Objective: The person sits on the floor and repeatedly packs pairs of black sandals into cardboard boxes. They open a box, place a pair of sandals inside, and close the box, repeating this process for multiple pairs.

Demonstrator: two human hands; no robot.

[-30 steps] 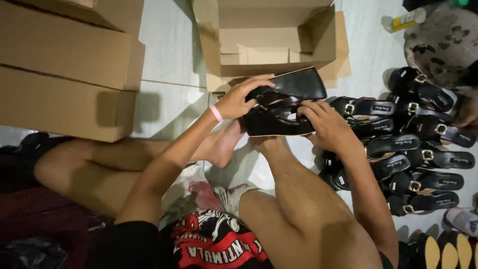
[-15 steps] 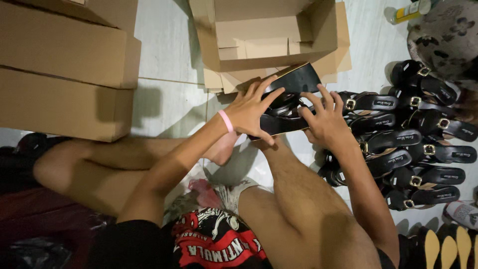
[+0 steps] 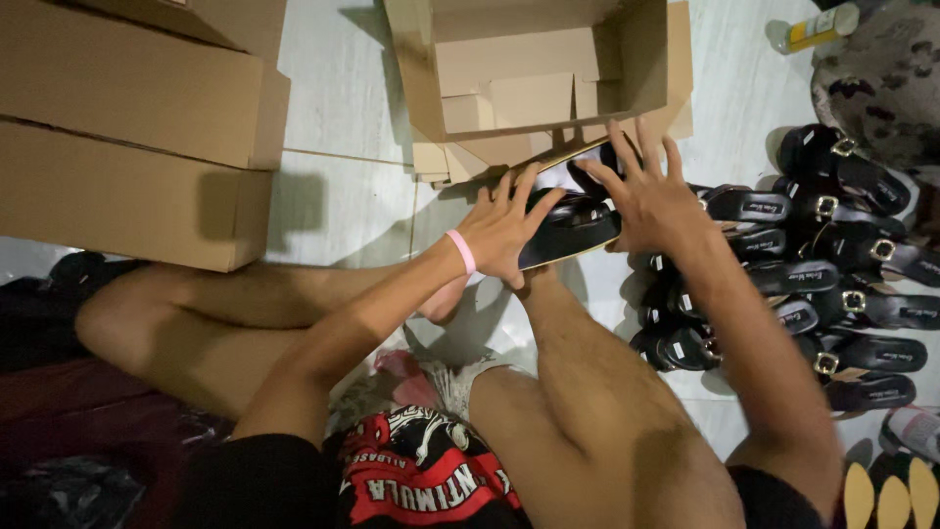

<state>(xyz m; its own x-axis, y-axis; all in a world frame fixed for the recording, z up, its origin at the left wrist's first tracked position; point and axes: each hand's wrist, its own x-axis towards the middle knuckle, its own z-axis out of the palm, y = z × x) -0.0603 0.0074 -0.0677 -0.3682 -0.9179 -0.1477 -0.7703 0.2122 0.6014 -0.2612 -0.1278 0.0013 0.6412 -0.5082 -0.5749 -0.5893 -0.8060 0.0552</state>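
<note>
Here, nearest first:
Your lap: you sit on the floor [image 3: 333,196] with bare legs folded, black shorts with a red and white print at the bottom edge.
Left hand: your left hand [image 3: 504,230], pink band at the wrist, lies on the near end of the black sandal pair [image 3: 573,211], fingers spread narrow and curled over its edge, holding it.
Right hand: your right hand [image 3: 646,191] presses on the far end of the same pair, fingers fanned wide and flat on top.
Sandals held: stacked together and tilted, just in front of the open cardboard box [image 3: 539,73], touching neither box wall as far as you can tell.
Right side: rows of black buckled sandals [image 3: 832,255] on the floor.
Left side: closed cardboard boxes [image 3: 127,137], stacked.
Far corner: a yellow bottle [image 3: 818,27] lying down.
</note>
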